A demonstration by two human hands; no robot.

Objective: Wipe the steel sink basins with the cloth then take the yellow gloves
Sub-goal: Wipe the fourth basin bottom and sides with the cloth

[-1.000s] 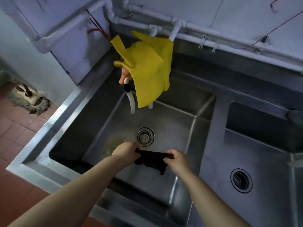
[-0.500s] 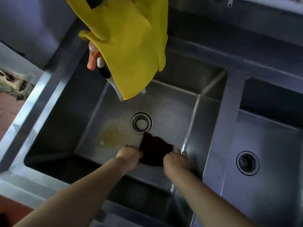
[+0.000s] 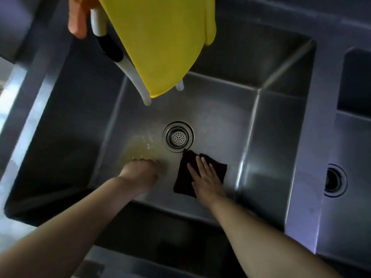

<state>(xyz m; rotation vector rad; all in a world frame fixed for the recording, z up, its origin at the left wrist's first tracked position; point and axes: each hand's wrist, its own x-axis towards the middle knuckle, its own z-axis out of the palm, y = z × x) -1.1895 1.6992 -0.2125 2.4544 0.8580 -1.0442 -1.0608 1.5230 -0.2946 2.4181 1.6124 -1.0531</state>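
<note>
Nearest to me, both forearms reach down into the left basin (image 3: 277, 125) of the steel sink. My right hand (image 3: 206, 177) lies flat on the dark cloth (image 3: 181, 177), fingers straight and slightly spread, pressing it against the basin floor; that grip pinches nothing. The cloth sits just right of centre on the floor, its far corner touching the rim of the drain strainer (image 3: 178, 136). My left hand (image 3: 143, 171) rests beside it to the left, apart from the cloth, on the wet yellowish patch (image 3: 138, 146) of the floor; its fingers point away and down, and I cannot tell whether that grip is spread or curled.

Farther off, the strainer sits in the middle of the floor. Beyond it, the yellow gloves (image 3: 160, 43) hang over the far side of the basin, draped across white hoses (image 3: 138, 85) with a black sleeve (image 3: 110, 49). To the right, past the divider, the second basin (image 3: 353, 157) shows its own drain (image 3: 334, 180).
</note>
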